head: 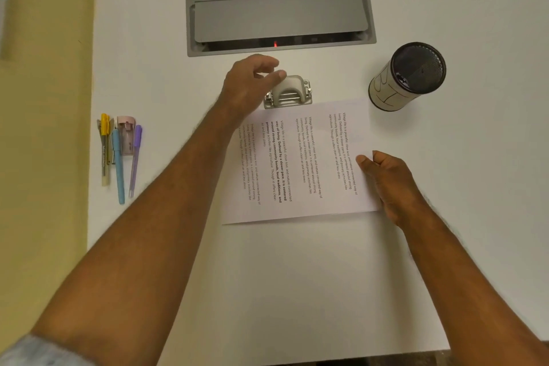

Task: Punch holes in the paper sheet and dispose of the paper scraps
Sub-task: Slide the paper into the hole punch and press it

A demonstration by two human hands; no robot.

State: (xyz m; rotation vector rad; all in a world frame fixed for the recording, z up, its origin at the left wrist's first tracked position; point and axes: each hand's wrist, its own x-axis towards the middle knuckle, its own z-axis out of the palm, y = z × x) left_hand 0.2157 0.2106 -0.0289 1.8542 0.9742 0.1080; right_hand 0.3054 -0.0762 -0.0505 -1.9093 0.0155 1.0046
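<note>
So the paper sheet (300, 163) lies flat around the middle of the tabletop (297, 291), printed text running sideways, and its far edge is tucked into the hole punch (289, 92), which sits just beyond it toward the far edge. The left hand (249, 86) is over the punch's left side with fingers loosely curved, thumb touching the lever top; looks to me like it's set to press down rather than actually gripping anything. The right hand (386, 184) pinches the sheet's right edge, thumb on top, probably to keep it from sliding while it's lined up. Over toward the far right there's a dark-rimmed cup (408, 77) with BIN marked on it, presumably for the scraps. Some pens (118, 154) are parked near the left edge, well out of the way.
</note>
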